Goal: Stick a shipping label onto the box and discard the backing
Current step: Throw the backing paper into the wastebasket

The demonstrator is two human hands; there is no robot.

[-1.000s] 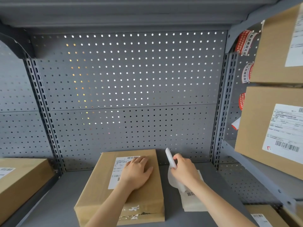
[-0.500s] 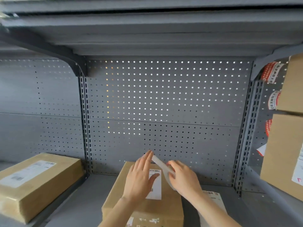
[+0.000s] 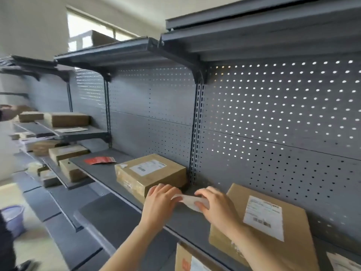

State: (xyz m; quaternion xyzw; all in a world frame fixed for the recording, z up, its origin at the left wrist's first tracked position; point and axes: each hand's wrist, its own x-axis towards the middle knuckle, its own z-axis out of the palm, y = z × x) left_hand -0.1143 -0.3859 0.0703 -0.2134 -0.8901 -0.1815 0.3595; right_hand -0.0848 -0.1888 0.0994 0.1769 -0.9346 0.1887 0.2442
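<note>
Crumpling stage: both hands hold a thin white strip of release backing paper (image 3: 190, 201) above the grey metal shelf (image 3: 117, 175), between two boxes.
Left hand (image 3: 160, 200): fingers curled over the strip's left end; how tightly they close is hidden by the knuckles.
Right hand (image 3: 213, 204): fingers bent down over the strip's right end, pinching it against the thumb side.
Task box: the flat brown cardboard box (image 3: 269, 227) lies on the shelf just right of the hands, its white printed shipping label (image 3: 263, 217) lying flat on the top face.
Neighbouring box: a taller brown carton with its own label (image 3: 150, 173) stands just behind the left hand.
Step in hand, as judged: the label appears applied; the backing remains to be discarded.
Technique: gather the slick paper into one compact wad in a single hand, so that no loose end trails or slips out.
Disposal point: a lilac plastic bucket (image 3: 13, 217) sits on the floor far left; whether it serves as the bin cannot be told.
Caution: the picture is motion-blurred, so finger detail is uncertain.
</note>
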